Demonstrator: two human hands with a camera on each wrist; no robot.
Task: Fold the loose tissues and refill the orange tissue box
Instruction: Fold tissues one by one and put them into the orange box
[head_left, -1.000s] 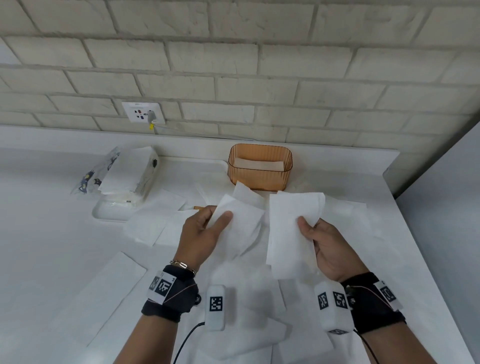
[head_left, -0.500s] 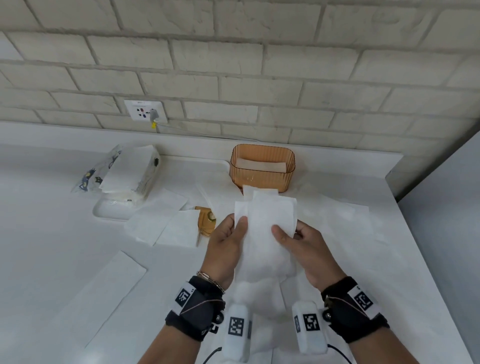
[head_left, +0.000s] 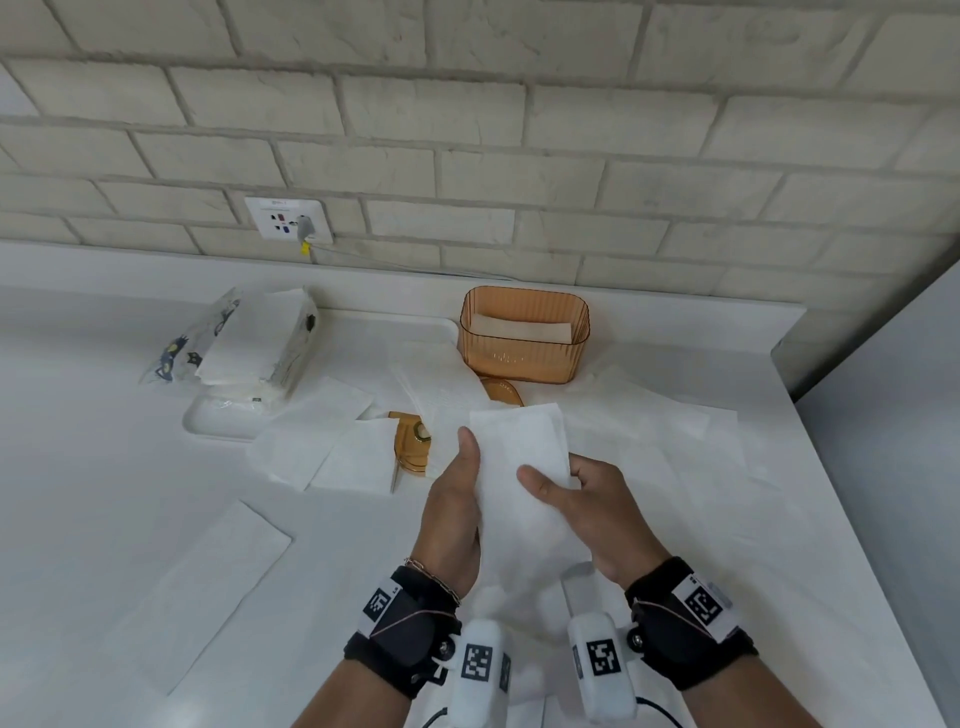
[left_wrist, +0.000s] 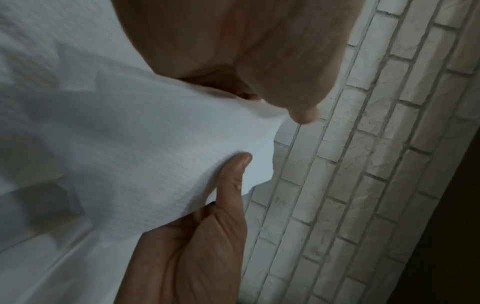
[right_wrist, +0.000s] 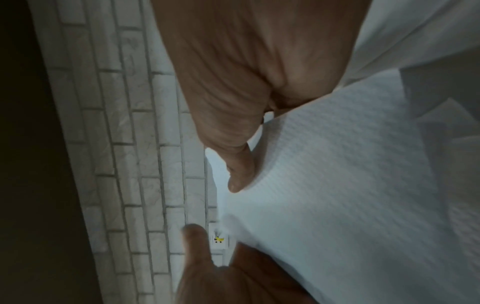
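Both hands, left hand (head_left: 453, 512) and right hand (head_left: 597, 506), pinch the folded tissue (head_left: 519, 457), long axis pointing at the orange tissue box (head_left: 524, 358) straight ahead.

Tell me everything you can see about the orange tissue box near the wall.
The orange tissue box is a see-through, amber-coloured tub, plastic by its look, with ribbed walls and rounded corners. It stands upright and open-topped on the white counter, close to the back ledge. Some folded tissues lie low inside it, so it is far from full. Loose tissues lie around its base. Neither hand touches it.
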